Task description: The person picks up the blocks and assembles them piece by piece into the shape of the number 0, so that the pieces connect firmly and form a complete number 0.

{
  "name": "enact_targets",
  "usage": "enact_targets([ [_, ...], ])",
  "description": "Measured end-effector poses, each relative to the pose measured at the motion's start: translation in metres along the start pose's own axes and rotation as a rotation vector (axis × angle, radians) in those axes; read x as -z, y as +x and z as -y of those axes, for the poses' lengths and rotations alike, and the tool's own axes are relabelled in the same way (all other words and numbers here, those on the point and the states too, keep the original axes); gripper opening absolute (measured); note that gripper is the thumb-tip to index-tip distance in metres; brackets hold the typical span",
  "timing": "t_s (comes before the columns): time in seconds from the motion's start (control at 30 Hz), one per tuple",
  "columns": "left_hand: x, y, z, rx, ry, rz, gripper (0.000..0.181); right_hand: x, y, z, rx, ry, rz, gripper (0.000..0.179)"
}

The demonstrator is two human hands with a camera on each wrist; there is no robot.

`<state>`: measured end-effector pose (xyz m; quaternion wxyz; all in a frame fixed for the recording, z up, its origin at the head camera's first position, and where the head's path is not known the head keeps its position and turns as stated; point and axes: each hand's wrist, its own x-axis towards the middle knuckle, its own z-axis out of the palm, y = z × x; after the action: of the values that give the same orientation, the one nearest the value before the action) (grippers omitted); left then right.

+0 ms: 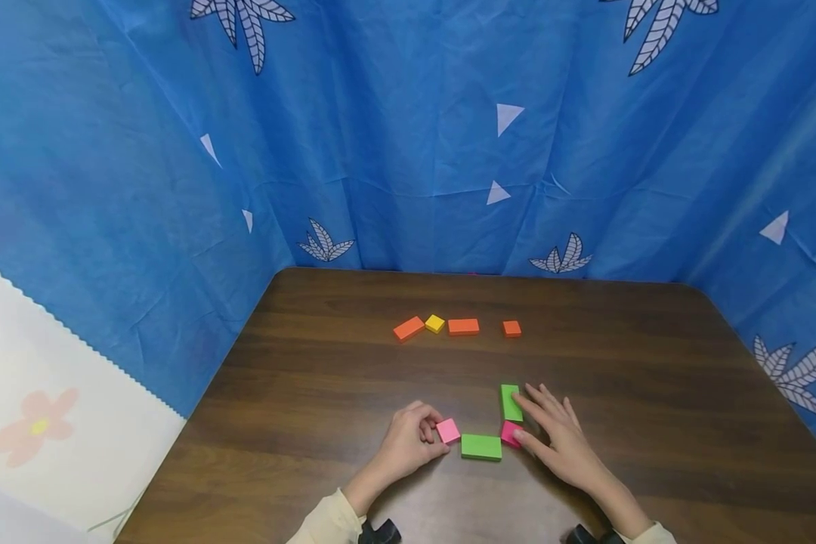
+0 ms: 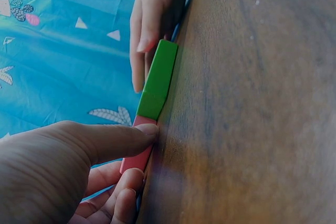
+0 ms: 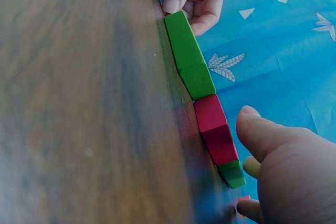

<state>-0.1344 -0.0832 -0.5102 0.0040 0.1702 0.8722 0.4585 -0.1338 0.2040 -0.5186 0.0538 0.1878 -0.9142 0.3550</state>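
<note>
My left hand (image 1: 408,444) pinches a small pink block (image 1: 448,431) between thumb and fingers, at the left end of a green block (image 1: 481,446) lying crosswise on the table. At that block's right end is a deep-pink block (image 1: 508,434), and a second green block (image 1: 511,403) extends away from it toward the back. Over these two is my right hand (image 1: 563,442), fingers spread and fairly straight. In the head view its thumb overlaps the deep-pink block (image 3: 212,124) and its index fingertip the far green one; the right wrist view has the thumb (image 3: 257,127) beside them.
Farther back on the brown wooden table (image 1: 326,378) lie an orange block (image 1: 409,329), a yellow cube (image 1: 435,323), another orange block (image 1: 463,326) and a small orange block (image 1: 511,329). A blue patterned curtain (image 1: 408,151) hangs along the table's far edge and sides.
</note>
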Motion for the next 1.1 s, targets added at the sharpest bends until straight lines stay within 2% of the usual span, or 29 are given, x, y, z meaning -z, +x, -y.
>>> enact_targets([
  [0.3,-0.002,0.001,0.002,-0.006,0.0,0.0,0.033,-0.001,0.0,-0.001,-0.023,-0.041,0.018,0.057],
  [0.47,0.0,0.001,0.0,-0.013,0.017,-0.001,0.043,-0.001,0.0,-0.002,-0.027,-0.044,0.02,0.057],
  [0.57,0.004,0.003,-0.004,-0.016,0.032,-0.055,0.05,-0.001,0.001,-0.002,-0.026,-0.046,0.017,0.057],
  [0.67,0.01,0.008,-0.007,0.002,0.046,-0.161,0.054,-0.002,0.001,-0.002,-0.004,-0.056,0.003,0.057],
  [0.8,0.024,0.024,-0.003,0.057,0.057,-0.294,0.058,-0.003,0.0,-0.002,0.024,-0.073,-0.016,0.056],
  [0.9,0.037,0.044,0.004,0.094,0.064,-0.356,0.062,-0.002,-0.001,-0.002,0.016,-0.07,-0.009,0.056],
  [1.0,0.049,0.067,0.014,0.12,0.083,-0.388,0.065,-0.002,-0.001,-0.001,0.013,-0.064,-0.007,0.056],
  [1.1,0.059,0.088,0.023,0.155,0.092,-0.374,0.068,-0.002,0.0,0.0,0.022,-0.064,-0.014,0.056],
])
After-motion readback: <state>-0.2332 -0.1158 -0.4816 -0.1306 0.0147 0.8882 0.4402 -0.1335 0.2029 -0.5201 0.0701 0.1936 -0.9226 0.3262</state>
